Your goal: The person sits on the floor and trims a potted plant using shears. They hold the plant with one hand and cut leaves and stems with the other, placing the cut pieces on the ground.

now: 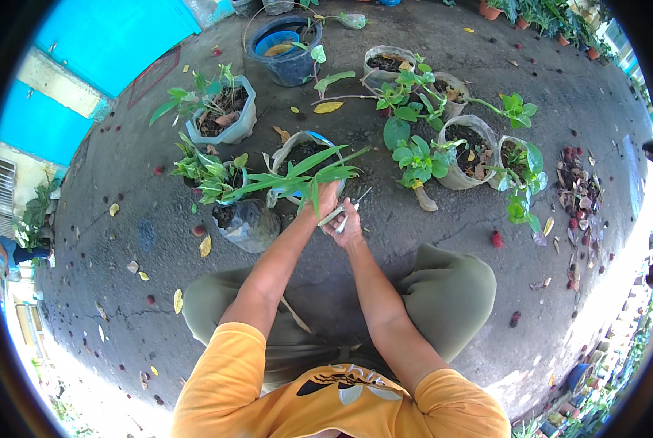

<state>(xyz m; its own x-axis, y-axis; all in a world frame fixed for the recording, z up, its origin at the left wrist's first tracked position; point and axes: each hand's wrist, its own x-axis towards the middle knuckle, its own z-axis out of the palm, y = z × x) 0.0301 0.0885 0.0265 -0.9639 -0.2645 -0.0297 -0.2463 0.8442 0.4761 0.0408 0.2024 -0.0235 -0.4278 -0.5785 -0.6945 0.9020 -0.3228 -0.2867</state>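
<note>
Orange shirt (290,412); left hand (326,200) at long leaves (328,174) screening pot (310,136); tub (288,74) beyond.

The ground (151,274) is dark grey, rough paving with fine cracks. On it stand a blue-and-white pot (319,137), a pale blue angular planter (244,131), a dark plastic tub (286,76) and, to the right, a cluster of pale grow bags (454,177). A clear plastic bag of soil (253,232) slumps nearby. Yellow leaves (205,247) and dark red fruits (497,239) lie scattered, with a heap of leaf litter (580,193) at far right and terracotta pots (490,11) along the upper right.
</note>
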